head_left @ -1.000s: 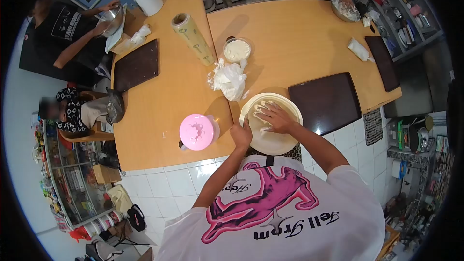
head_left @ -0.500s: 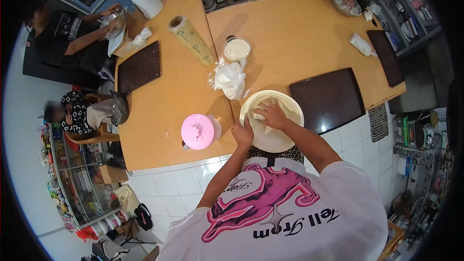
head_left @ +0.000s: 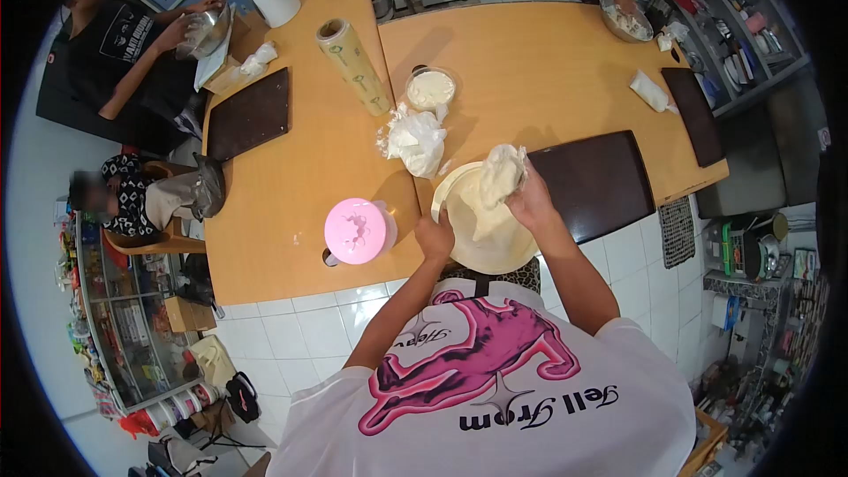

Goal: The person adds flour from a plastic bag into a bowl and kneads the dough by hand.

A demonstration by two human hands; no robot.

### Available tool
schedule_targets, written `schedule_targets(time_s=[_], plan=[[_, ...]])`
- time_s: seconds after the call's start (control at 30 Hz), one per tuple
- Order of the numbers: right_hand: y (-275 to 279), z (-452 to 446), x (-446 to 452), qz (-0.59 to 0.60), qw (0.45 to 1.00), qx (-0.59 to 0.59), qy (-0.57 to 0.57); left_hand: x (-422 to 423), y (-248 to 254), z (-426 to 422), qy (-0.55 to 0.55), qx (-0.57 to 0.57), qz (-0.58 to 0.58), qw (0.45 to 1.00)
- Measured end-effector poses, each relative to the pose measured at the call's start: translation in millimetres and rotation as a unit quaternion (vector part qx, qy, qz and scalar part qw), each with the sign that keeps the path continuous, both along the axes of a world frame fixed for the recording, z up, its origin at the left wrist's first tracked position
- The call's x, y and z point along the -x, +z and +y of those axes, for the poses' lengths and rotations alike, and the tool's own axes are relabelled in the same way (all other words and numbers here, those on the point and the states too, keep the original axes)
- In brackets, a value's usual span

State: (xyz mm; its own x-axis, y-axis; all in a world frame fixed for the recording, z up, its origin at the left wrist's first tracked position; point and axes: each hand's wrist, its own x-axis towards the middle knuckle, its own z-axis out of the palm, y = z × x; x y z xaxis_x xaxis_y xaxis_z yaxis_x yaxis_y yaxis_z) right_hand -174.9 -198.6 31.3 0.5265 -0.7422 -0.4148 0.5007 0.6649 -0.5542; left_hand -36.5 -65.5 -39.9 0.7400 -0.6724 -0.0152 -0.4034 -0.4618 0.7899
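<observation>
The wooden surface (head_left: 521, 79) carries a dark tray (head_left: 609, 177), and just beside it sits a cream bowl (head_left: 512, 243). The left hand (head_left: 435, 237) has its grip closed on the bowl's rim; the right hand (head_left: 530, 201) grips pale dough (head_left: 502, 173) above the bowl.

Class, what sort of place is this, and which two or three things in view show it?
Probably a baking kitchen or baking class: pale dough clings to the right hand over a cream bowl, a dark tray lies nearby, and another person handles a metal bowl.
</observation>
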Motion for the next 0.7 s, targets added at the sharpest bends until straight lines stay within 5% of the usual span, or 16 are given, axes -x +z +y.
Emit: schedule_targets(time_s=[0.03,0.13,0.2,0.27,0.5,0.57,0.7], plan=[[1,3,2,-0.029,0.999,0.038,0.010,0,-2,0,-0.001,-0.001,-0.004,1.000],[-19,23,15,0.210,0.921,0.284,0.163,-3,-6,1,-0.003,0.001,-0.001,1.000],[-59,42,36,0.400,0.734,0.434,0.337,-3,-8,0,0.001,0.011,0.022,1.000],[-32,60,40,0.539,0.523,0.521,0.406,-1,5,0,-0.013,-0.010,0.037,0.999],[7,41,31,0.601,0.411,0.635,0.259,-3,-3,1,-0.022,-0.024,0.033,0.999],[-13,34,37,0.550,0.415,0.703,0.174,-4,0,1,-0.029,-0.034,0.036,0.998],[-48,25,33,0.491,0.488,0.674,0.258,-5,-8,0,-0.029,-0.046,0.028,0.998]])
